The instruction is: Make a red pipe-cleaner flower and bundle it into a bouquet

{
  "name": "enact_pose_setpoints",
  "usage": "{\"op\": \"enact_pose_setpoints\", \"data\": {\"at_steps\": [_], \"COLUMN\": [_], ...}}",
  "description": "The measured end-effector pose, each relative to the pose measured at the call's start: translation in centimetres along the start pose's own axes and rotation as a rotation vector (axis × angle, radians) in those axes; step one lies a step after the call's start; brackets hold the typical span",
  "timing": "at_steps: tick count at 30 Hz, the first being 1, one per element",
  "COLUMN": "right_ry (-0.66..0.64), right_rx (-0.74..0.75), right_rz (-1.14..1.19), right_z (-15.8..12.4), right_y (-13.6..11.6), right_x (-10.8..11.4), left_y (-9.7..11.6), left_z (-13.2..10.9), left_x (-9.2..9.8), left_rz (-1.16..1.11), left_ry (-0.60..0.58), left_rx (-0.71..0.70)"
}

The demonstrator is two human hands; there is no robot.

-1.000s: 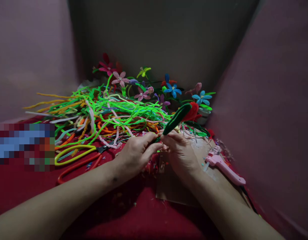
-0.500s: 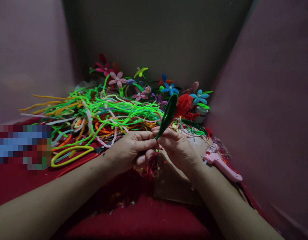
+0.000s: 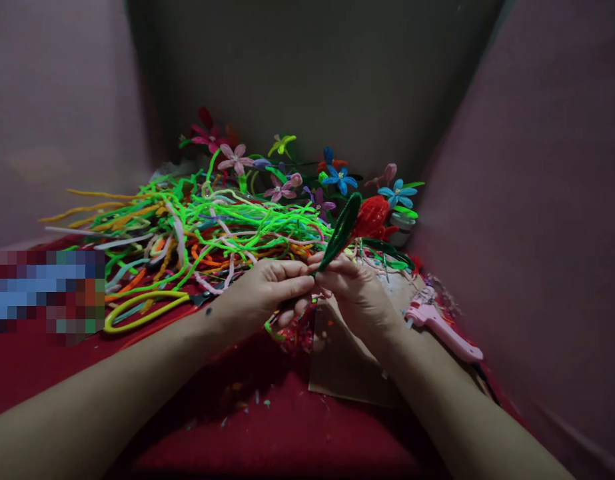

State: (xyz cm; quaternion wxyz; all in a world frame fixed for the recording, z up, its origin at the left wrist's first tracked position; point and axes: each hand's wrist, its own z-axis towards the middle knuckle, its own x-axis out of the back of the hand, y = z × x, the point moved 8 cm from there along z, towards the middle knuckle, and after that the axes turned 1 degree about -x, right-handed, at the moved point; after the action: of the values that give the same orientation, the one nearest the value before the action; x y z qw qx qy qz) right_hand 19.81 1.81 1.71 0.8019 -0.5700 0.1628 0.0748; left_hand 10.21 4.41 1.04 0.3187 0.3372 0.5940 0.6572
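Both hands meet at the lower end of a pipe-cleaner flower, with a fuzzy red head (image 3: 372, 217) and a long dark green leaf (image 3: 343, 227) tilted up to the right. My left hand (image 3: 282, 287) pinches the stem at the leaf's base between thumb and fingers. From the right, my right hand (image 3: 354, 287) closes its fingers on the same spot, just under the leaf. The stem between the fingertips is mostly hidden.
Behind my hands lies a heap of colourful pipe cleaners (image 3: 247, 223); finished flowers (image 3: 341, 180) stand at the back. Yellow-handled pliers or cutters (image 3: 147, 310) lie left, a pink glue gun (image 3: 444, 327) right. Cardboard (image 3: 352, 373) rests on the red cloth (image 3: 267, 440).
The leaf and red head have tipped a little to the right and down, and the leaf has turned, showing its looped edge. Both hands keep their hold almost in place.
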Motion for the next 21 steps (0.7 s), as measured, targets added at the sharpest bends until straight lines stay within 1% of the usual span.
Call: {"op": "enact_pose_setpoints", "data": {"at_steps": [2, 4, 5, 6, 7, 9, 12, 14, 16, 18, 21], "right_ry": [0.091, 0.176, 0.203, 0.213, 0.207, 0.165, 0.092, 0.057, 0.033, 0.016, -0.044], "right_rx": [-0.017, -0.045, -0.05, -0.045, -0.04, -0.023, -0.024, -0.014, -0.006, -0.006, -0.049], "right_rz": [0.029, 0.025, 0.005, -0.021, -0.049, -0.084, -0.076, -0.069, -0.072, -0.062, -0.012], "right_z": [-0.2, -0.5, -0.7, -0.8, -0.9, -0.8, -0.6, -0.5, -0.4, -0.3, -0.1], "right_y": [0.5, 1.0, 1.0, 1.0, 0.8, 0.6, 0.5, 0.5, 0.5, 0.5, 0.6], "right_x": [0.4, 0.6, 0.7, 0.6, 0.5, 0.1, -0.2, -0.2, -0.1, -0.1, -0.4], "left_y": [1.4, 2.7, 2.9, 2.8, 2.7, 2.3, 1.9, 1.7, 1.4, 0.9, -0.1], "left_z": [-0.3, -1.2, -1.5, -1.7, -1.8, -1.5, -0.9, -0.7, -0.5, -0.4, -0.1], "left_x": [0.9, 1.0, 0.8, 0.5, 0.4, 0.8, 1.5, 1.4, 1.0, 0.6, 0.1], "left_rz": [0.41, 0.787, 0.916, 0.992, 1.012, 0.911, 0.578, 0.372, 0.209, 0.062, -0.182], "left_ry": [0.181, 0.357, 0.399, 0.406, 0.399, 0.371, 0.329, 0.281, 0.226, 0.181, 0.117], "left_rx": [-0.208, -0.443, -0.529, -0.584, -0.601, -0.535, -0.319, -0.194, -0.098, -0.04, -0.004]}}
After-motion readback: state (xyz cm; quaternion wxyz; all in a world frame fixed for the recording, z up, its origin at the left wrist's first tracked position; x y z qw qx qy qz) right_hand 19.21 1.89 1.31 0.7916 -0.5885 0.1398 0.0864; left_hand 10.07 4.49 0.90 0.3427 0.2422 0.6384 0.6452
